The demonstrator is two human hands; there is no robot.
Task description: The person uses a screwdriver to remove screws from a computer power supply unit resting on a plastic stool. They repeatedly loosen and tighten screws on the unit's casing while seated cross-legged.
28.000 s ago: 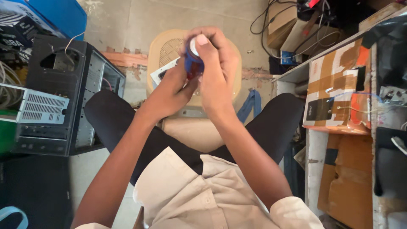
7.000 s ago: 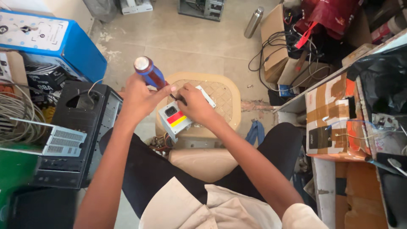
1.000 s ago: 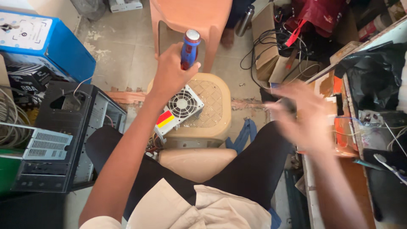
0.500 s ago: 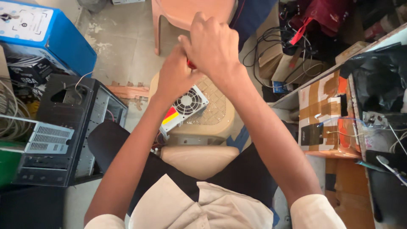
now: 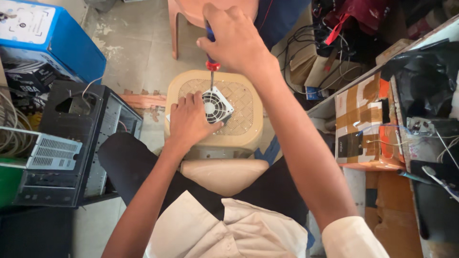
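A grey power supply box with a round fan grille (image 5: 216,106) lies on a beige plastic stool (image 5: 246,114) between my knees. My left hand (image 5: 189,119) lies flat on the box's left side and holds it down. My right hand (image 5: 234,40) grips a screwdriver (image 5: 212,67) with a red and blue handle, held upright. Its thin shaft points down and its tip touches the box's top edge near the fan.
An open black computer case (image 5: 81,143) stands on the floor at my left, with a blue box (image 5: 57,43) behind it. A taped cardboard box (image 5: 366,124), cables and clutter crowd the right. A brown plastic chair (image 5: 191,14) stands beyond the stool.
Both hands were joined high on the screwdriver. Now my left hand has dropped onto the fan box, and my right hand has brought the screwdriver's tip down to it.
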